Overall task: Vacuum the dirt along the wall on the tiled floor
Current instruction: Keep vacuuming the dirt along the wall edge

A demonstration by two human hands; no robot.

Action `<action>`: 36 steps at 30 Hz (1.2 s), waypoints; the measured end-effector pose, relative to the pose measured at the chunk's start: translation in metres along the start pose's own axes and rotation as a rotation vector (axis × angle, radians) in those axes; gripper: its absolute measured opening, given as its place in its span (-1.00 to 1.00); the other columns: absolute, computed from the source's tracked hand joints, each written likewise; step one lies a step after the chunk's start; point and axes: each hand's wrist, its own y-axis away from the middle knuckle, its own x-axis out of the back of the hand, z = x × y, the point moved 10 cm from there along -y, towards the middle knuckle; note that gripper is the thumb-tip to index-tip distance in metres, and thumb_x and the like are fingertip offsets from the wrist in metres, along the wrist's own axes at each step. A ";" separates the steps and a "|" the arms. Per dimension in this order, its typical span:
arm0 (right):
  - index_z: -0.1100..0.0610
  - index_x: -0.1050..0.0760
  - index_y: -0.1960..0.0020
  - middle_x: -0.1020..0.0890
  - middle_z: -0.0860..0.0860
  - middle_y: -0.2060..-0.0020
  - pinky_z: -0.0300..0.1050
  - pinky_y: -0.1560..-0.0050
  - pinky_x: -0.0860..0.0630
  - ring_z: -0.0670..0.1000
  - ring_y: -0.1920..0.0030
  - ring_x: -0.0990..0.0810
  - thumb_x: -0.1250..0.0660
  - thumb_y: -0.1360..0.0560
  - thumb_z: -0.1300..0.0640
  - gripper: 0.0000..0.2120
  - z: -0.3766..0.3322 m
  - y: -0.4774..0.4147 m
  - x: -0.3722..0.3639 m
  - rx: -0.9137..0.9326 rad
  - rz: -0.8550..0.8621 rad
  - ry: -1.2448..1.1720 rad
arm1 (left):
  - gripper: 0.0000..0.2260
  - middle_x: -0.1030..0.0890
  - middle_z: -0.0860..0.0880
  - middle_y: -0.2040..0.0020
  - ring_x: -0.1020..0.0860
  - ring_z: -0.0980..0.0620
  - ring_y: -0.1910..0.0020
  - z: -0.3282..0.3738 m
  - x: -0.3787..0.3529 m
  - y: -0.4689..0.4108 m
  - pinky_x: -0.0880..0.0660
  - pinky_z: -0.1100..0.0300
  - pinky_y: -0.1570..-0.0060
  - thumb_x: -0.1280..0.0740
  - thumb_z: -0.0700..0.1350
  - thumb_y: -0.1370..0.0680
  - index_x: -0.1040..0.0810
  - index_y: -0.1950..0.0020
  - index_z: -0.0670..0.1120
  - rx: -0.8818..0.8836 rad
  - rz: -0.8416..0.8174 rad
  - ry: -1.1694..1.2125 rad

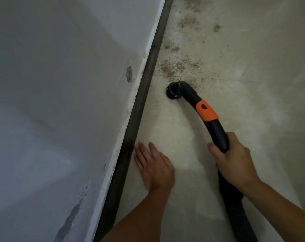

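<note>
My right hand (235,159) grips the black vacuum hose handle (218,133), which has an orange band (206,110). Its round black nozzle (173,92) sits on the pale tiled floor (244,102), a short way from the dark skirting strip (139,109). Brown dirt (179,66) lies just beyond the nozzle and in patches farther along the wall. My left hand (153,165) rests flat on the floor with straight fingers, beside the skirting.
A white wall (61,102) with scuffs and a small round hole (129,74) fills the left side. The ribbed black hose (235,215) runs back under my right forearm. Floor near my hands looks lighter than the dirty stretch ahead.
</note>
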 end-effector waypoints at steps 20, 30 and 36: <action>0.10 -0.41 -0.01 -0.59 0.13 0.31 0.04 0.38 -0.58 0.15 0.40 -0.60 -0.41 -0.45 0.14 -0.79 -0.036 -0.025 -0.035 0.082 -0.153 0.055 | -0.54 -0.35 -0.34 -0.41 -0.29 -0.30 -0.42 -0.001 0.000 -0.001 -0.13 -0.12 -0.42 -0.05 -0.06 -0.55 -0.45 -0.37 -0.22 -0.022 0.041 0.015; -0.10 -0.44 0.05 -0.58 0.06 0.43 0.08 0.31 -0.53 0.14 0.38 -0.58 -0.47 -0.41 0.14 -0.75 0.096 0.090 0.063 -0.223 0.091 0.063 | -0.56 -0.37 -0.40 -0.38 -0.32 -0.36 -0.38 -0.004 0.002 0.000 -0.19 -0.17 -0.41 -0.10 -0.10 -0.55 -0.45 -0.35 -0.28 -0.036 0.097 0.043; 0.07 -0.42 0.02 -0.57 0.13 0.37 -0.05 0.34 -0.45 0.14 0.38 -0.57 -0.42 -0.48 0.19 -0.81 0.091 0.052 0.096 -0.209 0.231 -0.008 | -0.56 -0.37 -0.40 -0.38 -0.32 -0.36 -0.38 -0.003 0.004 0.000 -0.22 -0.18 -0.39 -0.09 -0.10 -0.56 -0.45 -0.34 -0.28 -0.026 0.113 0.054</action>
